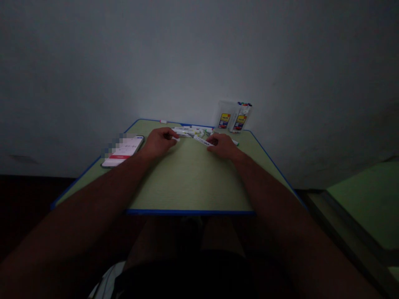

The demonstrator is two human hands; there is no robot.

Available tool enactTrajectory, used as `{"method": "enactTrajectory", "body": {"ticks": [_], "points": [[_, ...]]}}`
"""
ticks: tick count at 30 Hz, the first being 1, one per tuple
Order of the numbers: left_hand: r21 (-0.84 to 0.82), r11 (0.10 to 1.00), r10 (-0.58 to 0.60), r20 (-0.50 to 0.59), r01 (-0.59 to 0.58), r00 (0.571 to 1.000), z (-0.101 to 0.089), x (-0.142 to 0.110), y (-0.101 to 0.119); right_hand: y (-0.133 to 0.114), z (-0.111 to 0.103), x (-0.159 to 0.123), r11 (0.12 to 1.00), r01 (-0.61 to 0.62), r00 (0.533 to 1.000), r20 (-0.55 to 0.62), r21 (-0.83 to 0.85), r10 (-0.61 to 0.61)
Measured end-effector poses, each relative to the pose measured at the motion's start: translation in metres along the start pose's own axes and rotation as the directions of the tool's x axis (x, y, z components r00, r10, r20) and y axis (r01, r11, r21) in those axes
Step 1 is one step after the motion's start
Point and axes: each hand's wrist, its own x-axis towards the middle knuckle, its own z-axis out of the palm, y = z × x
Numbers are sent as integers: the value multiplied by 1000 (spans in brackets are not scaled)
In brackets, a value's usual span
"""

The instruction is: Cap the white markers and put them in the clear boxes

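My right hand [222, 146] is closed around the rear of a white marker [202, 140] with dark print. The marker's narrow greyish end points left, toward my other hand. Between the fingertips of my left hand [160, 142] is a small white piece that looks like a marker cap [176, 139]. The two hands are apart, a short gap between cap and marker. Just behind them several white markers [183, 130] lie in a loose row, partly hidden by my fingers. A green-ended marker [235, 143] lies beside my right hand.
A lit phone [123, 153] lies at the table's left side, near my left forearm. Two clear marker cases [225, 118] stand at the back right, the right-hand one [241, 118] holding markers. A pink-and-white cap [163, 121] lies by the back edge. The table [190, 182] has blue edging.
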Motion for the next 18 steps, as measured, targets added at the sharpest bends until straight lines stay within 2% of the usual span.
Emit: {"method": "enactTrajectory", "body": {"ticks": [3, 6, 11, 18], "points": [[11, 1000, -13, 0, 13, 1000, 0, -1, 2, 2, 0, 3, 996, -39, 999, 9, 80, 38], [17, 1000, -8, -7, 8, 1000, 0, -1, 3, 2, -2, 3, 971, -128, 992, 33, 202, 124], [44, 999, 11, -1, -11, 1000, 0, 1, 0, -1, -5, 2, 875, -339, 941, 147, 347, 306], [45, 999, 19, -17, -18, 1000, 1, 1, -1, -6, -5, 1, 780, -428, 904, 231, 457, 361]]}}
